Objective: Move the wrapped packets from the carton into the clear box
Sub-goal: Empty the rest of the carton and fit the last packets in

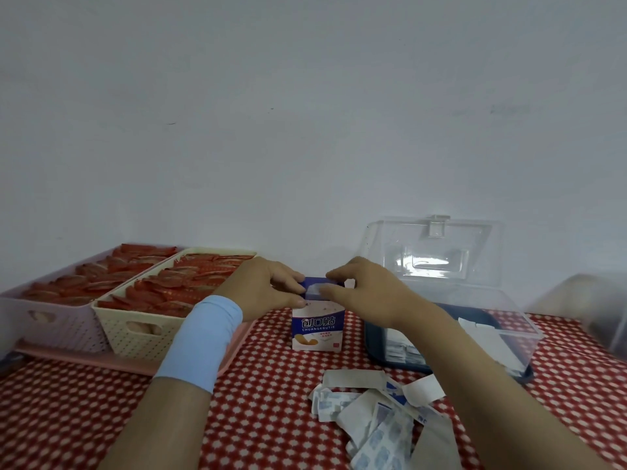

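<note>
The carton point(318, 329) stands upright in the middle of the surface point(264, 378), toward its far edge, on a red-and-white patterned cloth. It is white with a blue band and a blue top flap, and both hands are on that top.

The left hand point(268, 290) comes in from the left side with its fingers point(291, 278) curled over the carton's upper left corner and the thumb pressed to the front face, clamped on the carton. A pale blue wristband point(203, 340) sits on that wrist. The right hand point(359, 293) meets it from the right side, thumb and fingers pinched together on the raised flap.

The clear box point(502, 329) sits just beside the carton toward the far right corner, with a dark blue base and its lid point(431, 252) tipped up and back toward the wall. A few white packets point(403, 351) lie inside it.

A loose heap of wrapped packets point(376, 415) lies near the near edge, right of centre, apart from both containers.

Toward the far left corner a pink tray point(129, 366) carries a cream basket point(135, 330) and a lilac basket point(51, 320) side by side, both filled with red items.
</note>
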Tool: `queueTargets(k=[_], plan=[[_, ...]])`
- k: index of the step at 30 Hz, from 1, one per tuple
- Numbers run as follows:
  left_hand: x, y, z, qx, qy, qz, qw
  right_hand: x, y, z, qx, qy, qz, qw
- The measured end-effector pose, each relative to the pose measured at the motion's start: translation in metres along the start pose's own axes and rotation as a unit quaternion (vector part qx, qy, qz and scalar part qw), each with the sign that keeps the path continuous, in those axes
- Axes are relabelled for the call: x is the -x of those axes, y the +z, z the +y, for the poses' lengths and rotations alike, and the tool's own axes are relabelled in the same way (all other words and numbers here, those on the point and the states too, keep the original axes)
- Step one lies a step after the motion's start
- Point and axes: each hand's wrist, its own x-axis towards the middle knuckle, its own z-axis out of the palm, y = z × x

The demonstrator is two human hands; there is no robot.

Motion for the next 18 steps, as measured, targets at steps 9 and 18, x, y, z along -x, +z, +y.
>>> queueTargets(k=[9, 18], plan=[[0.000, 0.003, 0.006, -0.048, 0.002, 0.007, 0.999, 0.002, 0.002, -0.006, -0.087, 0.008, 0.029, 0.996], [0.000, 0.000, 0.021, -0.089, -0.017, -0.036, 0.995, 0.004, 0.001, -0.008, -0.043, -0.056, -0.032, 0.997]])
